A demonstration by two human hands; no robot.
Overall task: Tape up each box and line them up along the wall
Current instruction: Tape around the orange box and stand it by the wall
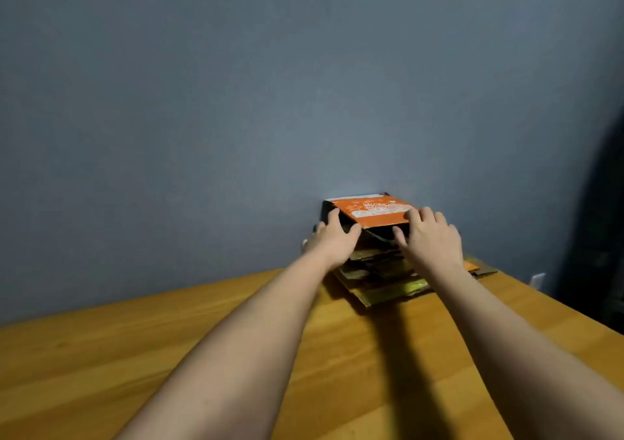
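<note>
An orange box point(373, 212) with white print and dark sides stands against the blue-grey wall point(236, 101) at the far edge of the wooden table point(135, 355). My left hand point(332, 238) grips its left near corner, thumb on the front and fingers round the side. My right hand point(430, 237) holds the right near corner, fingers on the orange top and thumb under its front edge. Under and in front of the box lies a pile of flattened brown and gold cardboard pieces point(381, 279), partly hidden by my hands.
A white wall socket point(537, 282) sits low on the wall at the right. A dark shape point(597, 237) fills the right edge. More flat cardboard point(481, 268) pokes out right of the pile.
</note>
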